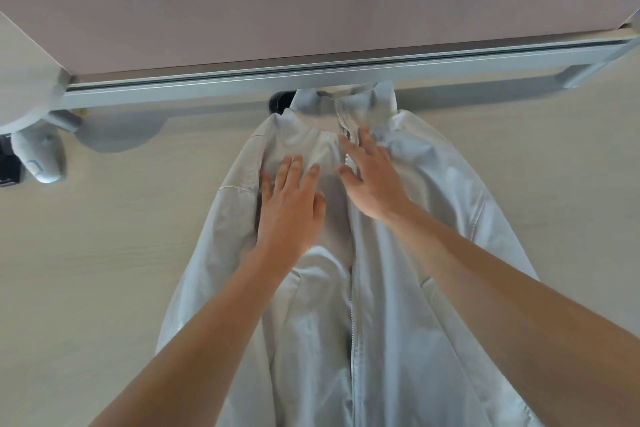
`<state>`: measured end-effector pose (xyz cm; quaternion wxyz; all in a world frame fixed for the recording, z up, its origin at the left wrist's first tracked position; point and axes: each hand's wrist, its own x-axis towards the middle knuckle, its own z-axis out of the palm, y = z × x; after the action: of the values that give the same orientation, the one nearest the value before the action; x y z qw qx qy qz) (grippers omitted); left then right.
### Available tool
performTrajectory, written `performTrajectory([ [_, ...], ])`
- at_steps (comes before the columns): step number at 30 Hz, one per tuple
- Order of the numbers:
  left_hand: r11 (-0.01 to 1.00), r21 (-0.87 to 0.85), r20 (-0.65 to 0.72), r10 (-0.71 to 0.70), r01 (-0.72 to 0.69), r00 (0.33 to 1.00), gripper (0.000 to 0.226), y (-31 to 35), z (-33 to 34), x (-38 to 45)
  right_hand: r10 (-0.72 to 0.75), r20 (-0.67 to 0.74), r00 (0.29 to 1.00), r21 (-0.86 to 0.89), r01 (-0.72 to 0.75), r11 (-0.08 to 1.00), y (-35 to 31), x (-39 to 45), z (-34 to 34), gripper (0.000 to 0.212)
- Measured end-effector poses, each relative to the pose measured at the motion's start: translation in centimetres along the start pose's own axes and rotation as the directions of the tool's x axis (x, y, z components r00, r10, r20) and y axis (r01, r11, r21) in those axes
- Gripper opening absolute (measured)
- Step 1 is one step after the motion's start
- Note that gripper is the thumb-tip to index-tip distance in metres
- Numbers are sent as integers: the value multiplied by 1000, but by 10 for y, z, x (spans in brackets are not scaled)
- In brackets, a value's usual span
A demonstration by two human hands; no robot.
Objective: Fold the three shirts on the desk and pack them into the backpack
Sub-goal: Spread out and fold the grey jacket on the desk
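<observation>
hands flat, fingers straight: left hand and right hand press the pale zip shirt spread on the desk. uneven smoothing could bunch the cloth and skew the fold.

Pale zip-front shirt, seemingly flat on desk

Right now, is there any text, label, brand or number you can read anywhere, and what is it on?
None readable.
The pale zip-up garment under both hands shows no print or tag.
The dark object at the desk's left edge is too cut off to show any marking.
</observation>
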<state>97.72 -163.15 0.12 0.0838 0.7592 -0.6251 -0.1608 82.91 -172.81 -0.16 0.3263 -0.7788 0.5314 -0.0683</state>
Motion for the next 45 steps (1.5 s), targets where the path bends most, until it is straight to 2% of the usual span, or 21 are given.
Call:
performTrajectory([
  [1,1000,-13,3,5,-5,1000,55,4,1,-5,-17,-13,1000,58,17,998,6,-7,-3,57],
  [3,999,-40,22,10,-9,1000,53,14,5,-16,-45,-61,997,61,48,997,19,-27,-9,55],
  [6,996,-86,33,5,-2,999,52,30,14,-32,-67,-101,993,-78,59,995,41,-65,-11,48],
  [10,995,-96,67,18,-11,998,51,51,23,-59,-135,-110,985,-336,91,937,57,-123,-3,50],
  [12,996,-79,92,37,-30,995,53,58,28,-71,-189,-109,976,-408,129,904,62,-141,7,54],
  [15,999,-4,163,46,-46,986,60,57,43,-85,-142,-75,987,-449,94,889,71,-150,20,63],
  [19,987,135,148,64,-84,987,63,49,65,-90,-145,-65,987,-497,94,863,85,-141,24,66],
  [25,978,198,71,55,-68,996,66,52,73,-70,-150,-86,985,-500,88,862,89,-117,18,67],
  [27,981,179,54,63,-72,997,67,51,73,-68,-153,-89,984,-435,100,895,87,-115,16,67],
  [29,986,147,65,66,-75,996,67,50,72,-70,-159,-159,974,-332,99,938,87,-121,11,63],
  [32,987,144,85,60,-72,995,68,49,70,-79,-144,-297,944,-328,41,944,96,-135,4,58],
  [37,999,50,88,3,-7,996,76,54,69,-88,-49,-187,981,-402,-31,915,107,-148,10,70],
  [42,995,103,125,-4,-9,992,74,55,69,-85,-162,-192,968,-350,87,933,83,-123,6,60],
  [45,977,208,30,37,-43,999,68,50,70,-88,-247,-171,954,-291,190,938,54,-83,0,57],
])
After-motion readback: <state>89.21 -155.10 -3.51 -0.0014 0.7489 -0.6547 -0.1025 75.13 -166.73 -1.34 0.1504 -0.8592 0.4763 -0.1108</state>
